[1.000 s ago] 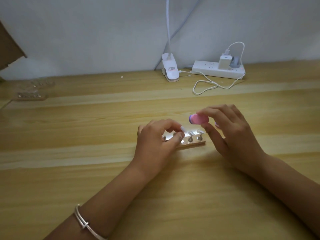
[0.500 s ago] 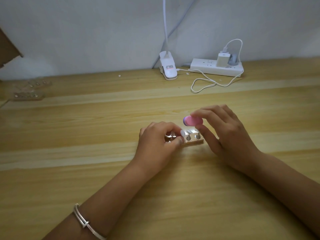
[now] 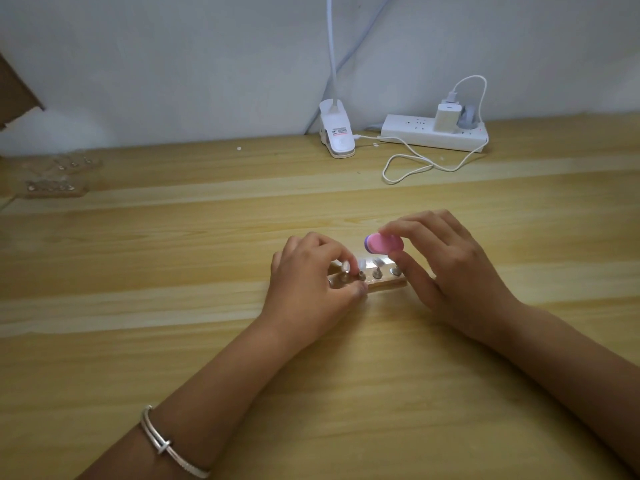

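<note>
Centre frame: left hand (image 3: 308,289) pinches a nail tip (image 3: 345,266) on its stand (image 3: 384,283); right hand (image 3: 450,271) grips a pink mini lamp (image 3: 383,244). Clip label (image 3: 339,130) illegible.

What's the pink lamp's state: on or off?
On. The lamp glows violet at its end, and a bright patch lies on the stand below it.

Only print in view is a small label (image 3: 339,130) on the white lamp clip (image 3: 343,147) by the wall: red line on top, dark lines below, too small & blurred to read. No other legible txt, nos. or brands.
</note>
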`<state>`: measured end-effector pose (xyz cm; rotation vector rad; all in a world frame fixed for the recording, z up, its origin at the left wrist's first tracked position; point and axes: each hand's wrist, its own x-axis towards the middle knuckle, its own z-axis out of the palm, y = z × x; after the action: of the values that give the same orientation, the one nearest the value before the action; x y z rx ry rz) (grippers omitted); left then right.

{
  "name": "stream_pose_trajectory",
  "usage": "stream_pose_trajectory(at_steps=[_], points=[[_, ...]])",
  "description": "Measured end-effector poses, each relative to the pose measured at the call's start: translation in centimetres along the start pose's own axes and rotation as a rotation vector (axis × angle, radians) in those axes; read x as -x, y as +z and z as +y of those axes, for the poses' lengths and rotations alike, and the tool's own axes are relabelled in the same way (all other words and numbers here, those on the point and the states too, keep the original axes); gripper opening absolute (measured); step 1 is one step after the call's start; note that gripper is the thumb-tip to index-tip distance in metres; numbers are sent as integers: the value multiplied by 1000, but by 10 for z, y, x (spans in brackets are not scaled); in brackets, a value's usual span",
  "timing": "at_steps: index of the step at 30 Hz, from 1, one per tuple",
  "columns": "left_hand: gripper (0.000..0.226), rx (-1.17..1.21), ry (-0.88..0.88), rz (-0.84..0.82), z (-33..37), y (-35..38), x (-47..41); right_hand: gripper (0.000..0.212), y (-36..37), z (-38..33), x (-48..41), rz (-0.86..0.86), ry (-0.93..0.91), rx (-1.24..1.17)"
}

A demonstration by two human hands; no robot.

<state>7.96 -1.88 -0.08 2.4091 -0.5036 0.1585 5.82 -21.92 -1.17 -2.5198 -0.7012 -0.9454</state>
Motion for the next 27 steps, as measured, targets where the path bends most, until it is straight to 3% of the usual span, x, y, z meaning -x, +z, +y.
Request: stream_pose_trajectory(at_steps=[6,17,22,27], points=[[25,42,19,24,1,2,-1,25,-1,-2,0,-36,14,-34],[4,155,70,39,2,4,-2,21,-3,-9,-1,-110,82,-136],[27,227,-33,37,-5,-7,1,19,-2,-8,-1,-105,76,-125],[27,258,-81,-14,-6,-16,-1,21,-2,-7,-1,-108,74,-130]])
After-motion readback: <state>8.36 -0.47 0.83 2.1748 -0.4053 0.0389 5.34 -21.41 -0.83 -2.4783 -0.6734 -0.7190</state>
